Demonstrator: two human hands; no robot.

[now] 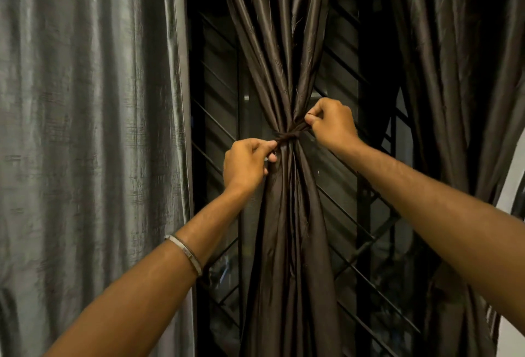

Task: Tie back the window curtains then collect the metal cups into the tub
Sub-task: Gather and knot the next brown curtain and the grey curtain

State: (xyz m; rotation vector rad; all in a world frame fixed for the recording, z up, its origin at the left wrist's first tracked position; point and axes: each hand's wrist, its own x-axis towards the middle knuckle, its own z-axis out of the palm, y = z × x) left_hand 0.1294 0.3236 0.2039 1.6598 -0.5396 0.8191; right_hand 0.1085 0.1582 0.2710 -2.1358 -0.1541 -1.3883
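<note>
A dark brown satin curtain [287, 44] hangs in the middle of the window, gathered into a narrow waist. A dark brown tie band [289, 135] is wrapped around that waist and crossed over itself. My left hand [244, 166] grips the band's left end, pulling it down and left. The right end is pinched in my right hand [331, 123], up and to the right. No metal cups or tub are in view.
A grey shiny curtain [85, 129] hangs loose at the left. Another dark brown curtain [454, 72] hangs at the right. Behind them is a dark window with a diagonal metal grille [363, 231]. A pale wall edge [514, 186] shows at the far right.
</note>
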